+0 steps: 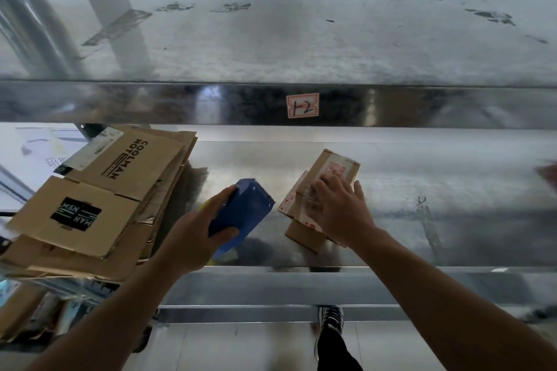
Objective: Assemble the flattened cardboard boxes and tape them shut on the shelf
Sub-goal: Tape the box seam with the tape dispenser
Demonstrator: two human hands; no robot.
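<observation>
**Light, crushable carton: press flat, lift by the edges**

The small cardboard box (334,164) lies on the metal shelf (437,205), below the handwritten "12" label (302,105) and a little to its right. It is tilted on the shelf rather than square to it. Clear tape with red printing crosses its top and runs down the near face.

The right hand (340,211) lies on the box with fingers spread and flat, pressing on the taped seam rather than curling round anything. The left hand (196,235), below and left of the label, grips a blue block that looks like a tape dispenser (244,208), with the thumb on its near side and the fingers wrapped over the top.

The box is probably empty, so very light and likely to slide on the polished steel under a sideways push. Its walls should be stiff along the edges but give in the middle of a panel. Taped surfaces will be slick. The better hold is across two opposite long edges or at the corners, with downward pressure kept flat and even.

Far left of the label, the stack of flattened boxes (99,199) rests on the same shelf, floppy at the creases and best lifted by a folded edge.
</observation>
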